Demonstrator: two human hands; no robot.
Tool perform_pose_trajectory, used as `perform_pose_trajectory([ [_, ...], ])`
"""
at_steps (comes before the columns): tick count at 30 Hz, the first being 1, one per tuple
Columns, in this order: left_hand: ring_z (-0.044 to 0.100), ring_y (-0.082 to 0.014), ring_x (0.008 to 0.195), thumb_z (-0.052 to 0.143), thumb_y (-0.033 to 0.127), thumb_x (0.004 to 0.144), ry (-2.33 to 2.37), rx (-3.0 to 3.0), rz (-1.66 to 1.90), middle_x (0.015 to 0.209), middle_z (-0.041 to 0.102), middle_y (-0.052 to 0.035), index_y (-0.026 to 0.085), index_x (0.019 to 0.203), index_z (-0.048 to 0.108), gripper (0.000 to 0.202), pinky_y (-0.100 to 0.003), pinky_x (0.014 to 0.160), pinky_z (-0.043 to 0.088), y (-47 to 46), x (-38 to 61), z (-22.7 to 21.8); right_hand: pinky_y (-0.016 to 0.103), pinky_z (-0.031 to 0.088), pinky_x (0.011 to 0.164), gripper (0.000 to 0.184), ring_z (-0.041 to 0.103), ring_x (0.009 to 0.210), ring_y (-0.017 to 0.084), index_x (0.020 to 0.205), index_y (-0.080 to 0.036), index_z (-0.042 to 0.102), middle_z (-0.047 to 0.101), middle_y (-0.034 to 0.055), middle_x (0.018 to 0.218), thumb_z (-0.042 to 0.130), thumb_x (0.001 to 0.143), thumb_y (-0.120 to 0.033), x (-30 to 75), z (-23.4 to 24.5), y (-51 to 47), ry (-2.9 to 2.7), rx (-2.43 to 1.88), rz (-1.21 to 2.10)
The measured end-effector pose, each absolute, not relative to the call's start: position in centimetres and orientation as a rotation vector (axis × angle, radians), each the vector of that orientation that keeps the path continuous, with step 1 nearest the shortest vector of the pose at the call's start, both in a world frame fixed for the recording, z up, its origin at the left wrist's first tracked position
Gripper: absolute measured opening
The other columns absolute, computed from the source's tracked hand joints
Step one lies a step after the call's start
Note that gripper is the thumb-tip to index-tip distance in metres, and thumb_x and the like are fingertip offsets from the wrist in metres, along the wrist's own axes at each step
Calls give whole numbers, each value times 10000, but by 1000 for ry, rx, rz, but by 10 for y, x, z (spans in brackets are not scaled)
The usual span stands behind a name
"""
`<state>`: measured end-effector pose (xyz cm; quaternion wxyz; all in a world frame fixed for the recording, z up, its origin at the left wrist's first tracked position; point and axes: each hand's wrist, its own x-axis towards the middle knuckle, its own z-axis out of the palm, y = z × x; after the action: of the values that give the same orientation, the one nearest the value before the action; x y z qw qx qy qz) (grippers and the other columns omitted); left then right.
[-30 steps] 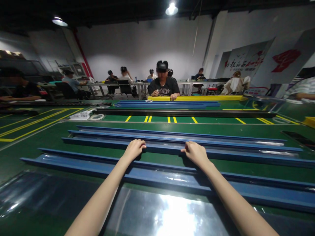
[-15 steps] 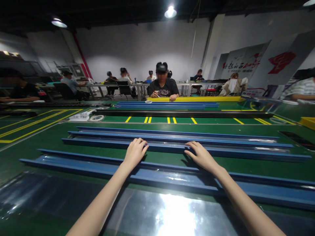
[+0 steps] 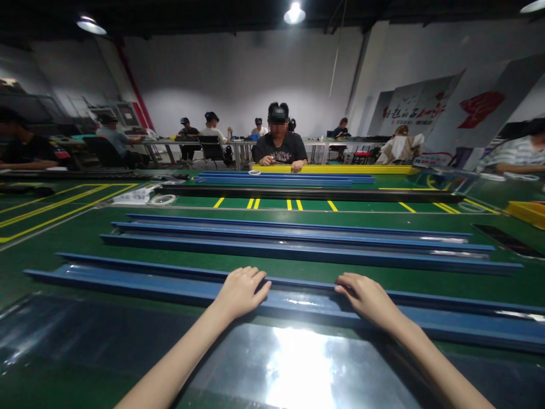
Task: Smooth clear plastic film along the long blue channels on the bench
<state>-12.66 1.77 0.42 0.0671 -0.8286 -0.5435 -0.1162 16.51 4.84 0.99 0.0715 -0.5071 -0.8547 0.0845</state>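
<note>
Pulling back toward the lower part of the frame, both hands had left the farther blue rails [image 3: 298,244] in the middle and come onto the near blue rail [image 3: 128,281] at lower centre. The left hand [image 3: 242,292] and right hand [image 3: 368,296] lay flat on it, fingers loose and open, clamped on nothing. The rail itself rested on the green tabletop [image 3: 63,238], so the work seemed to have shifted to this nearer piece.

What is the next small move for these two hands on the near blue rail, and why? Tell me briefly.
Probably curl the left hand and the right hand over the far lip of the near blue rail to get a grip. Both lie flat and open on it, reaching that lip, and hold nothing.
</note>
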Motion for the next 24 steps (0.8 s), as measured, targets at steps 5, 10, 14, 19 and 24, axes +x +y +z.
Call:
perform_pose_trajectory([
  [5, 593, -165, 734, 329, 299, 851, -1605, -2443, -396, 743, 638, -42, 182, 846, 621, 314, -272, 676, 445, 28, -133, 4, 217, 323, 582, 312, 560, 756, 152, 793, -217, 606, 614, 42, 803, 328, 858, -344, 153, 9, 56, -2505, -1613, 141],
  [10, 605, -154, 728, 337, 252, 836, -1639, -2380, -405, 709, 643, -34, 195, 799, 638, 308, -246, 670, 451, 42, -149, 5, 210, 292, 545, 264, 559, 744, 139, 778, -225, 614, 621, 25, 789, 378, 842, -326, 133, 9, 68, -2433, -1668, 117],
  [14, 616, -158, 738, 317, 258, 837, -1656, -2351, -418, 741, 662, -36, 197, 816, 648, 337, -247, 658, 462, 52, -164, 2, 211, 312, 565, 255, 569, 792, 148, 804, -231, 616, 640, 22, 829, 387, 837, -338, 118, 6, 79, -2391, -1661, 141],
  [19, 626, -168, 786, 304, 245, 824, -1574, -2382, -433, 837, 681, -44, 183, 877, 653, 358, -270, 700, 483, 64, -186, -3, 219, 366, 667, 305, 570, 860, 151, 906, -222, 604, 646, 35, 906, 334, 859, -355, 108, 8, 81, -2412, -1509, 177],
  [24, 629, -178, 787, 310, 262, 815, -1522, -2388, -491, 871, 681, -53, 167, 905, 653, 368, -287, 716, 492, 69, -207, -5, 248, 382, 757, 348, 553, 916, 167, 981, -192, 589, 634, 62, 954, 313, 863, -368, 135, 7, 79, -2386, -1458, 54],
])
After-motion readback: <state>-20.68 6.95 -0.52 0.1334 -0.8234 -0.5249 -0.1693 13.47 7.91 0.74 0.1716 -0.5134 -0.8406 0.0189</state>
